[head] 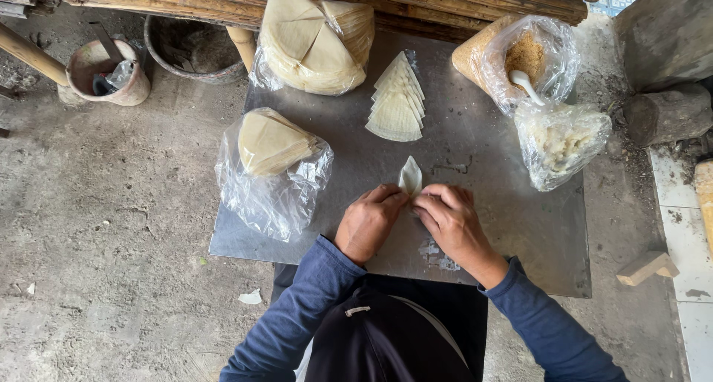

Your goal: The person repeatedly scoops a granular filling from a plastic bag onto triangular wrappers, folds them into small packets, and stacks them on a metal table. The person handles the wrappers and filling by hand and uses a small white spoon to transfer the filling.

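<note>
Bag of wrappers (272,155) well left of left hand (369,221). Both hands meet on desk (520,226), fingers curled, pinching one folded wrapper (410,177) poking up between them. Right hand (448,217) touching left. Crumb bag (531,55) far beyond right hand.

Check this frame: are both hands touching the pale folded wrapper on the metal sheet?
Touching. The head view shows the left hand and right hand with fingertips closed on the lower end of the folded wrapper, whose pointed tip sticks out above them.
</note>
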